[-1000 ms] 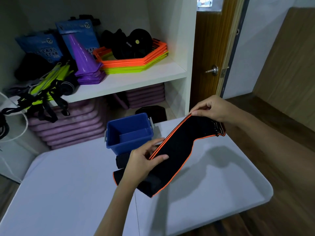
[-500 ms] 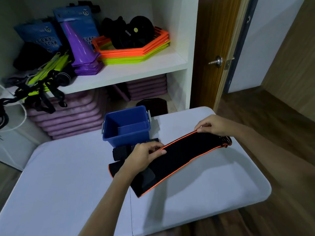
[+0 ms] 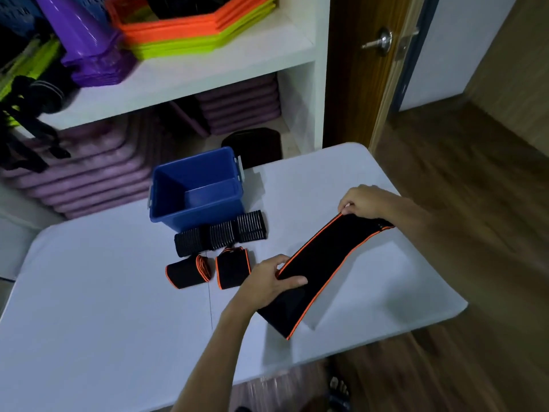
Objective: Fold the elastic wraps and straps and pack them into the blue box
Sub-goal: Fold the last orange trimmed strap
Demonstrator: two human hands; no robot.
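Observation:
A long black wrap with orange edging (image 3: 323,263) is stretched between my hands just above the white table (image 3: 89,307). My left hand (image 3: 267,281) pinches its near part, thumb on top. My right hand (image 3: 362,200) grips its far end. The open blue box (image 3: 196,188) stands at the table's back, with nothing visible inside. In front of it lies a black ribbed strap (image 3: 219,233). Two folded black-and-orange wraps (image 3: 187,270) (image 3: 233,267) lie just left of my left hand.
White shelves behind the table hold purple cones (image 3: 89,43), orange and green hexagon rings (image 3: 193,25) and stacked purple mats (image 3: 89,171). A wooden door (image 3: 365,69) stands at the right, with wood floor beyond the table's right edge.
The wrap and both hands have moved right and lower toward the table. The view tilted down, so the ribbed strap and two folded wraps now show fully.

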